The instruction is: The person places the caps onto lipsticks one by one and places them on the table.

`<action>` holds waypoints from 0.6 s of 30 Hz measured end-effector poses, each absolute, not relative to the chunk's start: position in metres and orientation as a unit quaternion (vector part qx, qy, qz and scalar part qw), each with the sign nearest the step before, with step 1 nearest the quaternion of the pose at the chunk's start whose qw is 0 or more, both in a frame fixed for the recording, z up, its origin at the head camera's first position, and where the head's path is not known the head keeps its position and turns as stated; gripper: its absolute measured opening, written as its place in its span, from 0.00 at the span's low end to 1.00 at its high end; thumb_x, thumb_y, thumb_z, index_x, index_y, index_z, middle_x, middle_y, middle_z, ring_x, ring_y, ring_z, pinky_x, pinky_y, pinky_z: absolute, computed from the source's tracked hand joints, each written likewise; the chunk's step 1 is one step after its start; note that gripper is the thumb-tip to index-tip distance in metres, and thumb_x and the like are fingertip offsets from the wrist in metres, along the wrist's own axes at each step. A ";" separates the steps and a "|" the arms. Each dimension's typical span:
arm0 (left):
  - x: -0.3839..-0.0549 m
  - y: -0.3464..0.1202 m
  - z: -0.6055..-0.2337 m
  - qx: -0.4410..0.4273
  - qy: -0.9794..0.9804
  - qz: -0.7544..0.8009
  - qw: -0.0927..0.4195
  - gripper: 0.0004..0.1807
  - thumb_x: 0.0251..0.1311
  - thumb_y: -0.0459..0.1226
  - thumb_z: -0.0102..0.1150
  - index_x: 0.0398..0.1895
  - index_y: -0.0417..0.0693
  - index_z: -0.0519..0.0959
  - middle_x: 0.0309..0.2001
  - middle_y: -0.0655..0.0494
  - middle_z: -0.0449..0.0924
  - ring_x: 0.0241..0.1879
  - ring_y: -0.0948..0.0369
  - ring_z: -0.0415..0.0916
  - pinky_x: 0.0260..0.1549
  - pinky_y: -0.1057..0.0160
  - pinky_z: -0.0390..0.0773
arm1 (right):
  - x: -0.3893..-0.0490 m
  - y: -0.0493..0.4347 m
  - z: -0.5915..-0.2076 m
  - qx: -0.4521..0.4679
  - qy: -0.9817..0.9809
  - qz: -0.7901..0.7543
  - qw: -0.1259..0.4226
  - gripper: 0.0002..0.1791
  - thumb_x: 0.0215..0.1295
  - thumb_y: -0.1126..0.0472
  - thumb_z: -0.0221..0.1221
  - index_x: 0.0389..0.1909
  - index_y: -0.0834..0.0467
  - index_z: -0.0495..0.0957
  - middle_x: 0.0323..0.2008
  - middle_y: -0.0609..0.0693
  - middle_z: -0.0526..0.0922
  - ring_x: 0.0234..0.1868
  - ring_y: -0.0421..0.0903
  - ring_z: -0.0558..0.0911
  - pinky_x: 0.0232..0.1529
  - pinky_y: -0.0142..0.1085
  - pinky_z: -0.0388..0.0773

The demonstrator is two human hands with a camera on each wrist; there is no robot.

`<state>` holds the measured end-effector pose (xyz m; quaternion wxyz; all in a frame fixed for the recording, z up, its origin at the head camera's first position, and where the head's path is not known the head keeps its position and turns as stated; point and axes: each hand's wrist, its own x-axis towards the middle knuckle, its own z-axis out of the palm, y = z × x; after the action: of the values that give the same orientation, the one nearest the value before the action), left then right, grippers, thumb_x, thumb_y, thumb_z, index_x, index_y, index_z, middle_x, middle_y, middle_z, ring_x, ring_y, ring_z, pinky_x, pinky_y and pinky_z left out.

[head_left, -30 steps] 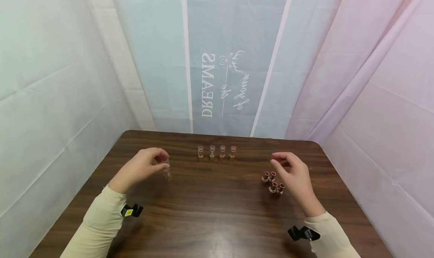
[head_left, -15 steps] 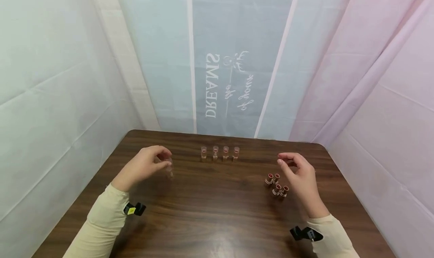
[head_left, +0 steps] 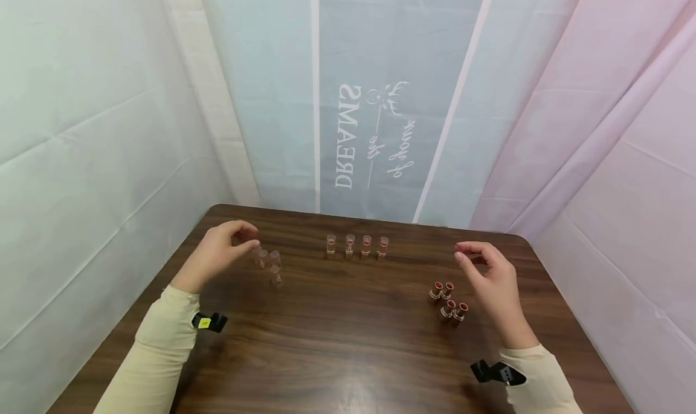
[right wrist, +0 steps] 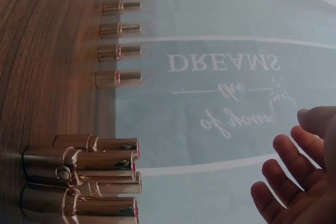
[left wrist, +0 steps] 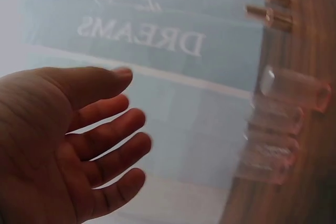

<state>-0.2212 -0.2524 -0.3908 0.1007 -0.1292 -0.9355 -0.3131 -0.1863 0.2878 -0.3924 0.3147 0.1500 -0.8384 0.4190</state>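
- Got left hand relaxed over L side of dark brown wood-grain table, w/ loosely bent fingers & thumb apart from them.
- Hovering just beside four clear plastic cylindrical caps; standing upright on table, bunched, w/ one nearer the person. Blurry in L wrist cam.
- Got right hand relaxed too, w/ bent fingers & gap b/w thumb & fingertips.
- Near it, on R side: four uncapped gold metal lipstick tubes w/ red showing at tops, upright, approx. two close pairs.
- Near far edge, b/w both groups: four gold lipstick tubes under clear caps, upright, spaced in a row.
- Behind table: grey-blue cloth backdrop w/ white lettering incl. "DREAMS".
- On both arms: cream long sleeves, black wrist mounts.
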 end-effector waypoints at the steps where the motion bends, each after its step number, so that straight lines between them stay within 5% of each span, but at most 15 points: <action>1: -0.224 -0.255 -0.394 -0.120 -0.935 -0.317 0.103 0.18 0.70 0.46 0.64 0.56 0.47 0.80 0.49 0.49 0.83 0.50 0.51 0.79 0.50 0.45 0.78 | -0.187 0.289 -0.393 0.149 -0.839 0.419 0.313 0.09 0.67 0.66 0.67 0.47 0.58 0.86 0.44 0.51 0.87 0.41 0.30 0.79 0.42 0.21 0.73; 9: -0.249 -0.271 -0.432 -0.072 -0.921 -0.373 0.087 0.23 0.74 0.46 0.60 0.63 0.40 0.76 0.57 0.40 0.80 0.56 0.44 0.76 0.53 0.42 0.76 | -0.187 0.298 -0.394 0.136 -0.847 0.418 0.298 0.08 0.69 0.65 0.66 0.47 0.58 0.85 0.45 0.50 0.87 0.41 0.32 0.79 0.42 0.18 0.72; 18: -0.262 -0.283 -0.461 -0.083 -0.901 -0.425 -0.031 0.26 0.72 0.35 0.61 0.70 0.35 0.70 0.63 0.35 0.75 0.59 0.44 0.73 0.55 0.48 0.75 | -0.194 0.307 -0.396 0.132 -0.857 0.420 0.267 0.09 0.71 0.62 0.64 0.50 0.56 0.84 0.47 0.51 0.86 0.42 0.33 0.80 0.42 0.19 0.72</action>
<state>-0.2618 -0.2828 -0.4611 -0.0305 -0.0835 -0.9006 -0.4255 -0.1937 0.3069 -0.3962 0.2669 0.1318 -0.8574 0.4199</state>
